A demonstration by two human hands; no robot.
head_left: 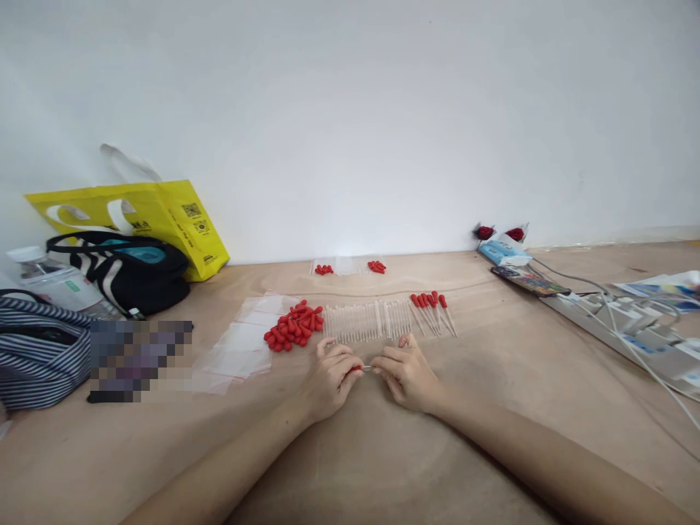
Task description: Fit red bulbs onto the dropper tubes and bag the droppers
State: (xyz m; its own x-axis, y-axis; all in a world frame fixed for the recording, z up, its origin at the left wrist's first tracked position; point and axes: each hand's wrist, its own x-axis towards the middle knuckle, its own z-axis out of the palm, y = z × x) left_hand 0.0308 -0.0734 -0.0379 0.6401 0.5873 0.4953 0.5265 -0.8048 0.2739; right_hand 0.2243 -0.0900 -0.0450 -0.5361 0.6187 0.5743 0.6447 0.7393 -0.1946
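Head view: left hand [335, 377] pinches red teardrop bulb [355, 369], right hand [405, 374] slim clear tube [367, 368]; few capped tubes [443, 302], many bare tubes [377, 319].

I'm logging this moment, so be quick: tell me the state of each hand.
Left hand: closed, fingertips pinching a red bulb.
Right hand: closed, fingertips pinching a thin clear tube, pointed toward the bulb.

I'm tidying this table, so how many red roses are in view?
2: the left rose and the right rose, both by the blue packet near the wall.
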